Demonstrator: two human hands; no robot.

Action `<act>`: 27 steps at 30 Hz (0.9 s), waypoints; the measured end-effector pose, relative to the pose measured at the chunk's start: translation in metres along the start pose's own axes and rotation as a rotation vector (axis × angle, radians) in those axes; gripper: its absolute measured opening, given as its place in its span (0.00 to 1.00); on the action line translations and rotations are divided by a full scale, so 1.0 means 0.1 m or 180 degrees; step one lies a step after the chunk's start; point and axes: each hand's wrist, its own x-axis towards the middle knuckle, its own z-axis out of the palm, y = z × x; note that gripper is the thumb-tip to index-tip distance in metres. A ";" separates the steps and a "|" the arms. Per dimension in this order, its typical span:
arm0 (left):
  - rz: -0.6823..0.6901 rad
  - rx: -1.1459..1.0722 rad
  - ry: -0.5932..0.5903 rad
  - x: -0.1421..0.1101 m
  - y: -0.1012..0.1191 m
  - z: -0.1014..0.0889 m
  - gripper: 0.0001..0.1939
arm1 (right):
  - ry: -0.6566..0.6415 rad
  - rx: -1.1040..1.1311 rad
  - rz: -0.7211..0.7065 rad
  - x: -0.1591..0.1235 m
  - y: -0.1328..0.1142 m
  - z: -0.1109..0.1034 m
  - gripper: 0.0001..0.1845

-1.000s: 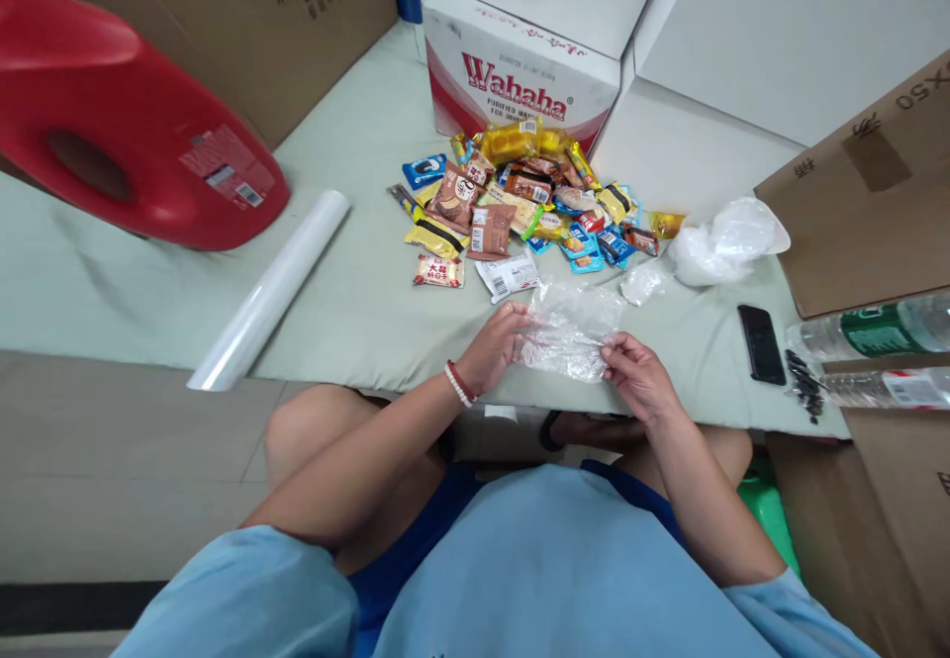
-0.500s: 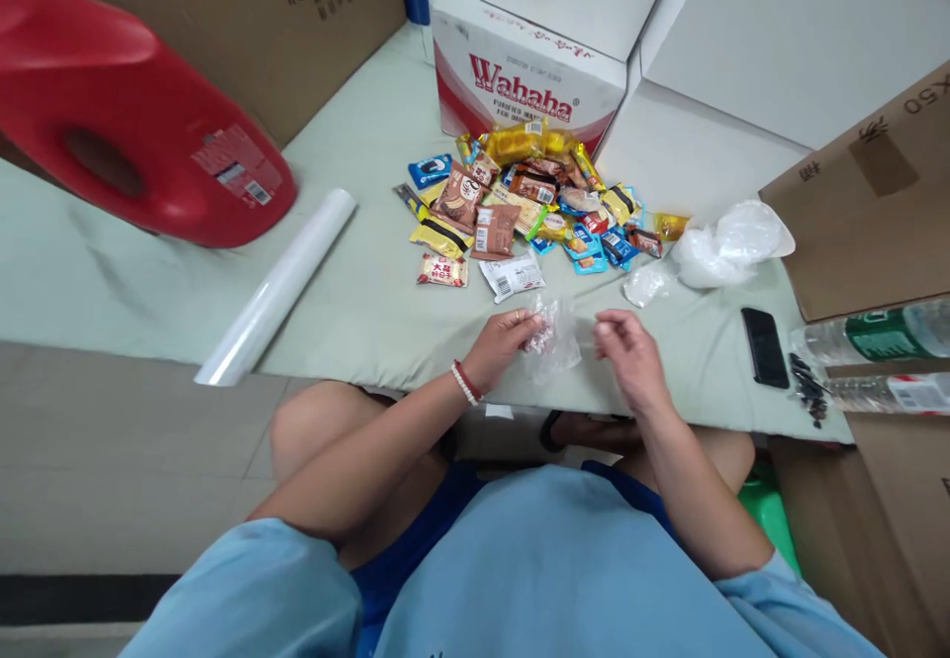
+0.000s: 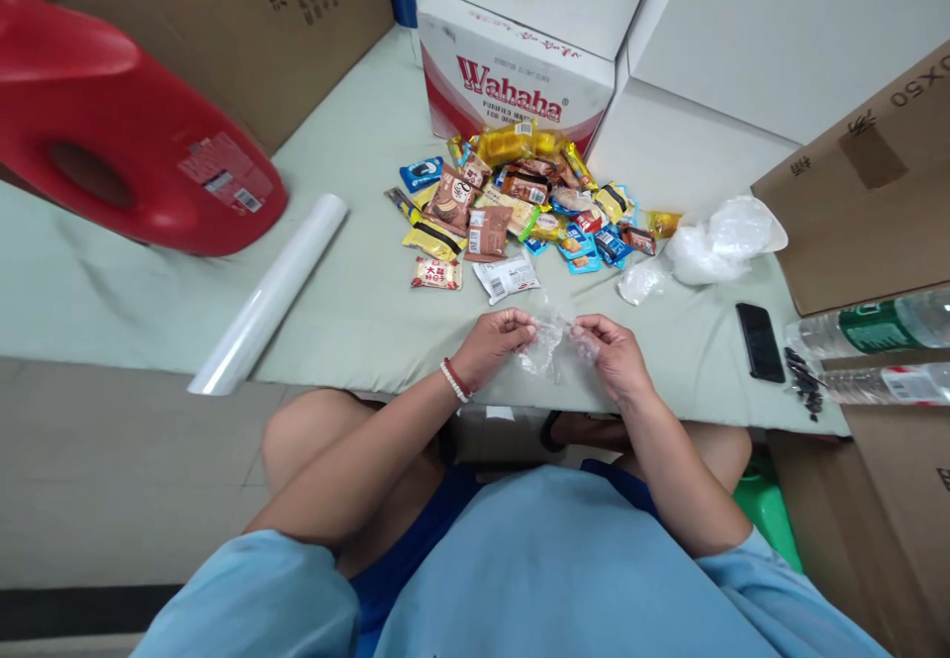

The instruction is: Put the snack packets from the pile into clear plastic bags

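Between my hands, over the front edge of the cloth-covered table, a clear plastic bag (image 3: 543,353) is stretched out and crumpled. My left hand (image 3: 499,343) pinches its left side; a ring and a red-and-white bracelet show on that arm. My right hand (image 3: 610,353) is closed on the bag's right side. Whether anything lies inside the bag cannot be made out. Just beyond the hands lie a white packet (image 3: 507,277) with a barcode and a cream-and-red packet (image 3: 436,273), in front of a heap of wrapped snacks (image 3: 520,193).
Left are a red jug (image 3: 148,143) and a white roll (image 3: 271,292). A Wahaha carton (image 3: 516,74) stands behind the snacks. On the right lie crumpled clear bags (image 3: 723,242), a black phone (image 3: 760,341), plastic bottles (image 3: 883,327) and small dark bits (image 3: 806,383).
My right hand has moved left and taken hold of the bag, which it was apart from before. The bag is now spread between both hands. The view has shifted slightly.
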 end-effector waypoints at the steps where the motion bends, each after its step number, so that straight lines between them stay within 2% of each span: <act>1: -0.0018 -0.0060 0.0044 0.01 0.01 -0.01 0.20 | 0.0105 0.0093 0.0022 0.00 0.00 -0.07 0.19; 6: -0.0007 -0.0231 0.0278 0.06 0.08 -0.03 0.22 | 0.0528 0.0370 0.0177 -0.03 0.02 -0.64 0.22; 9: 0.0098 -0.0088 0.0306 0.08 0.09 -0.03 0.22 | 0.0848 -0.0041 0.0194 -0.04 0.07 -1.06 0.23; 12: 0.0222 0.0138 0.0291 0.09 0.08 -0.01 0.21 | 0.1414 -0.0792 -0.0155 -0.04 0.07 -1.36 0.20; 14: 0.0273 0.0235 0.0271 0.09 0.06 0.02 0.22 | 0.1803 -0.1143 -0.0580 -0.03 0.00 -1.42 0.17; 16: 0.0290 0.0273 0.0266 0.08 0.04 0.04 0.22 | 0.1880 -0.1373 -0.1013 0.00 -0.13 -1.31 0.15; 17: 0.0288 0.0279 0.0266 0.08 0.04 0.04 0.22 | 0.1720 -0.1489 -0.1199 0.02 -0.19 -1.20 0.13; 19: 0.0275 0.0300 0.0253 0.08 0.03 0.05 0.22 | 0.1030 -0.1759 -0.1471 0.09 -0.28 -0.90 0.12; 21: 0.0275 0.0316 0.0254 0.08 0.03 0.05 0.21 | 0.0085 -0.2033 -0.1610 0.20 -0.29 -0.56 0.18; 23: 0.0276 0.0262 0.0307 0.09 0.04 0.03 0.19 | -0.0552 -0.2280 -0.1688 0.32 -0.22 -0.28 0.24; 25: 0.0218 0.0084 0.0374 0.10 0.06 0.01 0.16 | -0.0638 -0.2439 -0.1769 0.43 -0.13 -0.10 0.18; 27: 0.0124 -0.0129 0.0382 0.10 0.08 -0.01 0.14 | -0.0436 -0.2413 -0.1858 0.52 -0.06 -0.01 0.09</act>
